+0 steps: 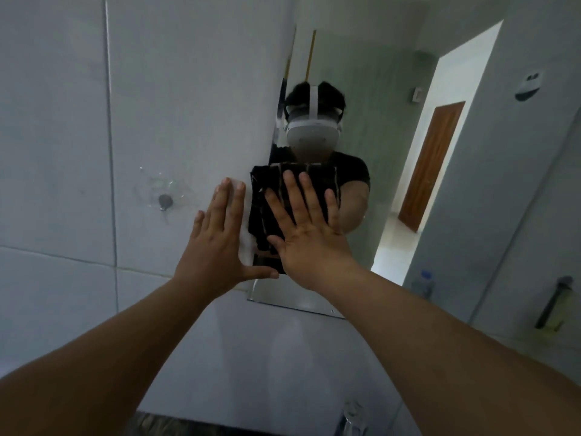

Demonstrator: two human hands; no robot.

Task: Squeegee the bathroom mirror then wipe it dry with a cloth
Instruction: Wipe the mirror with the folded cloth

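Flat right hand (309,228) pressing dark cloth (267,212) at mirror's (371,171) left edge, left hand (217,240) flat beside

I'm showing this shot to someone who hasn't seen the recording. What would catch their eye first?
Two bare forearms reach up from the bottom edge. The right hand presses a dark, faintly striped cloth flat against the frameless wall mirror at centre, while the left hand lies flat on the pale grey wall tile beside the mirror's left edge. The glass reflects a person wearing a white headset and a bright doorway.
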